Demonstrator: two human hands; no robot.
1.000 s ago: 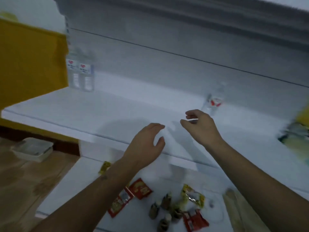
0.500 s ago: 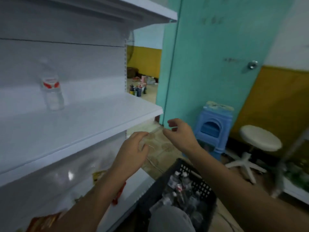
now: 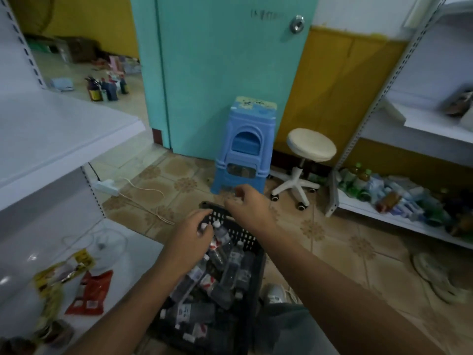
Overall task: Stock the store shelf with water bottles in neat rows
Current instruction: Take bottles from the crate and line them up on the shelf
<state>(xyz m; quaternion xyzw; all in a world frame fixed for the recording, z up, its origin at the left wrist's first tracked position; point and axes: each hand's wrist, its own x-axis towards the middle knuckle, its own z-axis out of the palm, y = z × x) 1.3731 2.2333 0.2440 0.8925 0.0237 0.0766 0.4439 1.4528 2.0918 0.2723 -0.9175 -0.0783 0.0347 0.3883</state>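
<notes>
A black plastic basket [image 3: 246, 239] stands on the floor below me, filled with several clear water bottles [image 3: 231, 269] lying jumbled. My left hand [image 3: 190, 237] reaches into the basket, its curled fingertips at the white cap of one bottle [image 3: 203, 227]; whether they grip it is unclear. My right hand [image 3: 249, 207] hovers over the basket's far rim with loosely curled fingers and holds nothing. The white store shelf [image 3: 64, 129] juts in at the left; no bottles on it are in view.
The bottom shelf [image 3: 122, 262] at the left holds snack packets [image 3: 88, 294]. A blue plastic stool [image 3: 245, 144] and a white swivel stool [image 3: 311, 147] stand beyond the basket by a teal door. A second shelf unit [image 3: 399, 221] with bottles stands right. A power strip [image 3: 106, 187] lies on the floor.
My view has swung right and down, from the shelf to the basket on the floor. Both hands have dropped from in front of the shelf to the basket, the left into the bottles.
</notes>
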